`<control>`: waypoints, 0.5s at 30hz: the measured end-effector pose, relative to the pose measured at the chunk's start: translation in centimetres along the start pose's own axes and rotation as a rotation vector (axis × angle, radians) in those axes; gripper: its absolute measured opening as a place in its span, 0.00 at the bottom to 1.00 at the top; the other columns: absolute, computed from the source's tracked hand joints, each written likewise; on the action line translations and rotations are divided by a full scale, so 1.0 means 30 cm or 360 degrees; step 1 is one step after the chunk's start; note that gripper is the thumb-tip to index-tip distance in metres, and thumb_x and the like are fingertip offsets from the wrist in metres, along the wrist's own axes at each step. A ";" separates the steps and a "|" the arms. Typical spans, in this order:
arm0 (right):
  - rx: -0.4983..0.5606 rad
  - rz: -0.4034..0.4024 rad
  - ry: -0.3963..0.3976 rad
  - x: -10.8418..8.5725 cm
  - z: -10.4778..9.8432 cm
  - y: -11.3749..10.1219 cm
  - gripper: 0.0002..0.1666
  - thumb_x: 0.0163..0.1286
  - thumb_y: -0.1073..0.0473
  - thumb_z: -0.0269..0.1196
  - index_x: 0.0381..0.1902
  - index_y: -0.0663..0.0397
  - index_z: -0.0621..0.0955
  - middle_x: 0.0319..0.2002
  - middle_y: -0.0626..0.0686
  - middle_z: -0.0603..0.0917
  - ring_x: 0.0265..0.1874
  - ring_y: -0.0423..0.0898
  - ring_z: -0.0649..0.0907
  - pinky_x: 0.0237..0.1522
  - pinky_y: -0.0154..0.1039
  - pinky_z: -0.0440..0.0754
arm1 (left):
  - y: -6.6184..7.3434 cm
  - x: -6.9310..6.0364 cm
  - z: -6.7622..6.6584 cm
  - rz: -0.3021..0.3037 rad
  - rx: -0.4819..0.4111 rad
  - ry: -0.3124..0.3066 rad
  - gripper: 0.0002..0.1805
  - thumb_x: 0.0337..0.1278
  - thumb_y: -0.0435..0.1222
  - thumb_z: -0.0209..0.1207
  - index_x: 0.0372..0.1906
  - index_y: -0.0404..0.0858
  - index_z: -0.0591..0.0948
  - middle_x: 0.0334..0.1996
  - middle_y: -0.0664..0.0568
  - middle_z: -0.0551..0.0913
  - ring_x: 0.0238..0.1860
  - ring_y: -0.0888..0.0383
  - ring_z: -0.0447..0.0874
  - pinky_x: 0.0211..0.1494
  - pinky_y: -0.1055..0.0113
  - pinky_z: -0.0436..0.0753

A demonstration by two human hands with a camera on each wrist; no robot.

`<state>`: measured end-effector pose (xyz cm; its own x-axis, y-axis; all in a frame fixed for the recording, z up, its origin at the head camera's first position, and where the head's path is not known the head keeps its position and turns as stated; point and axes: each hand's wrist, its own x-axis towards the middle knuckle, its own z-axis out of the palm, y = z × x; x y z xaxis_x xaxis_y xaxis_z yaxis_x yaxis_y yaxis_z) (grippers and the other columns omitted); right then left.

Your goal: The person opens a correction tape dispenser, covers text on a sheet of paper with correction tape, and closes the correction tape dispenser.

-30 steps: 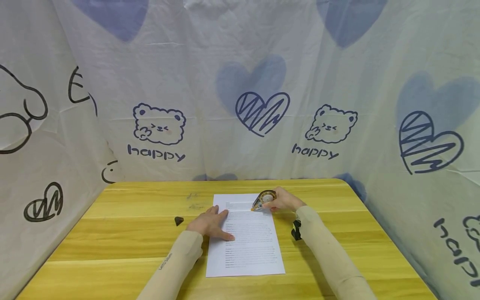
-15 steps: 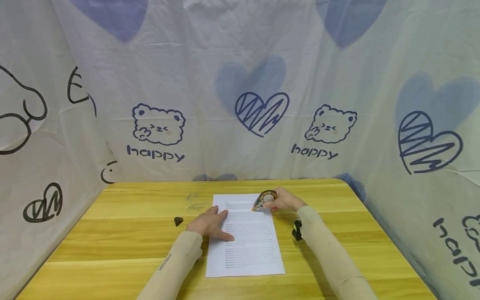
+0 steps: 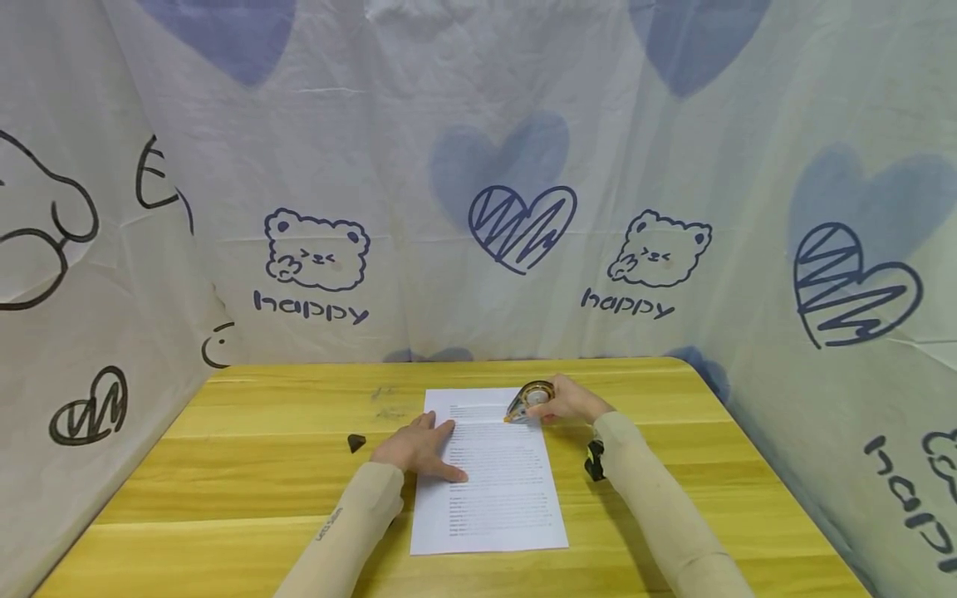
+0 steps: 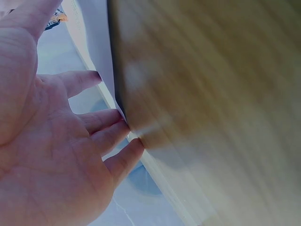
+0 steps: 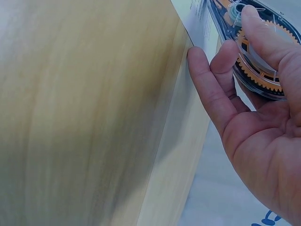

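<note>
"Across the wooden table (image 3: 247,482), how's the work on that printed sheet (image 3: 499,508) going?"

"Partway, I'd judge. The right hand (image 3: 571,400) pinches a correction-tape dispenser (image 3: 534,397) between thumb and fingers, over the sheet's upper right part, its orange tip (image 3: 507,420) apparently down on the paper."

"And the left hand (image 3: 414,448)?"

"Fingers spread wide, resting on the sheet's left side, gripping nothing. It seems to be steadying the page."

"What's done, then?"

"A pale band (image 3: 478,421) runs left of the tip among the lines of print. I take it for tape already laid, though it's too faint to be sure."

"And left to do?"

"Lifting the tip away and setting the dispenser down, at least. The rows below show as printed lines, so they look uncovered; whether any of them need tape, I can't tell."
</note>
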<state>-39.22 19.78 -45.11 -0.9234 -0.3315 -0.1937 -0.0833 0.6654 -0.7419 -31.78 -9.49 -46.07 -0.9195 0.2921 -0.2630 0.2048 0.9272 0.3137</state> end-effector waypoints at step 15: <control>0.0043 0.0039 0.0001 0.007 -0.007 0.015 0.12 0.62 0.59 0.70 0.39 0.60 0.82 0.30 0.57 0.87 0.23 0.43 0.79 0.31 0.37 0.81 | 0.003 -0.005 -0.002 0.0007 -0.0002 0.0001 0.55 0.40 0.63 0.70 0.75 0.47 0.63 0.77 0.39 0.53 0.77 0.40 0.51 0.74 0.42 0.60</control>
<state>-39.52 20.16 -45.35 -0.9251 -0.3151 -0.2118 -0.0505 0.6550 -0.7540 -31.66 -9.47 -45.94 -0.9188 0.2962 -0.2611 0.2085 0.9255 0.3163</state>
